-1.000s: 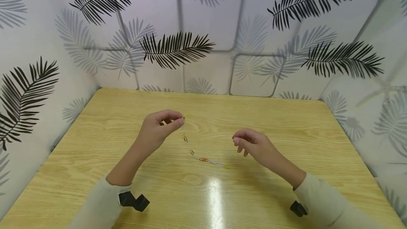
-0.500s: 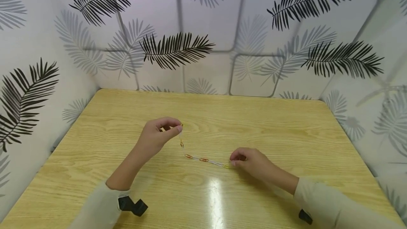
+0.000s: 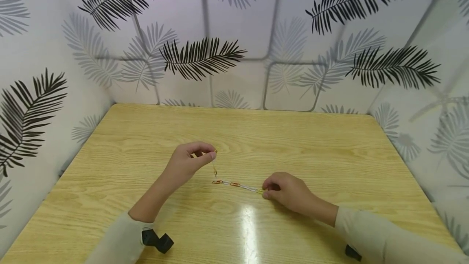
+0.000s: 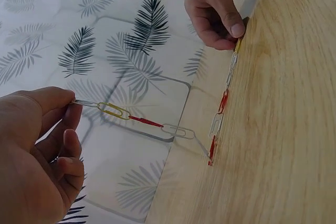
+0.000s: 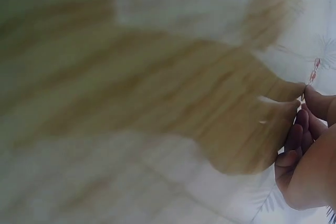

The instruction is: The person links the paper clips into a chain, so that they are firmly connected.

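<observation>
A chain of linked paper clips (image 3: pixel 235 184), in red, white and yellow, runs between my two hands. My left hand (image 3: pixel 187 162) pinches its raised end between thumb and forefinger; in the left wrist view a white clip (image 4: pixel 85 103) is at those fingertips. Below it, a yellow clip (image 4: pixel 114 110) and a red clip (image 4: pixel 146 121) hang in a slanting line. The rest of the chain lies on the table. At its right end my right hand (image 3: pixel 287 190) pinches a yellow clip (image 3: pixel 259 191), partly hidden by the fingers.
The wood-grain table (image 3: pixel 146 133) has a bright reflection near its front. Behind it stands a pale wall (image 3: pixel 238 23) with leaf prints, and similar walls close in both sides. Black wrist devices (image 3: pixel 157 241) sit at the sleeves.
My right hand has come down and left to the yellow end clip and pinches it. The left hand has lowered, so more of the chain rests on the table.
</observation>
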The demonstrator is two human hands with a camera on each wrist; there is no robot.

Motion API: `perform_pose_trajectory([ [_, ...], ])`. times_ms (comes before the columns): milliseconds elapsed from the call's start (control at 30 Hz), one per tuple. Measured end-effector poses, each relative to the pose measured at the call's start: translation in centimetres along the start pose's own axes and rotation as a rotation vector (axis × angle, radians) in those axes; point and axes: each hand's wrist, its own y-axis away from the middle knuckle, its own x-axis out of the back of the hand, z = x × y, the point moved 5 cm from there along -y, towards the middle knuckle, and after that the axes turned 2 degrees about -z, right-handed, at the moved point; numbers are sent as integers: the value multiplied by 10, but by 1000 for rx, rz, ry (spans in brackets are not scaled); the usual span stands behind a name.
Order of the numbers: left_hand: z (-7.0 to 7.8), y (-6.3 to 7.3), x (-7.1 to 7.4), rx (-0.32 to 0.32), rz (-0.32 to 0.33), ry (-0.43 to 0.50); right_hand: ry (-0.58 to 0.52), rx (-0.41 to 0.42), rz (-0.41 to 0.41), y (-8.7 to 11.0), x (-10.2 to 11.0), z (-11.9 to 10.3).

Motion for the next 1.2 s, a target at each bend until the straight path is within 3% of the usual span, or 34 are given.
perform_pose_trajectory([
  [300, -3, -1, -8, 17, -29, 4, 58, 27, 15, -2, -2, -6],
  [600, -3, 0, -10, 22, -33, 13, 211, 69, 26, 0, -4, -13],
  [800, 0, 1, -13, 26, -48, 24, 217, 79, -5, -1, -4, -15],
  [967, 1, 1, -15, 30, -55, 30, 91, 33, -45, 0, -1, -9],
  [1067, 2, 1, -16, 27, -57, 29, -67, 1, -53, -1, 3, -3],
  [1200, 3, 0, -18, 26, -66, 28, -267, 21, -35, -2, 8, -1],
])
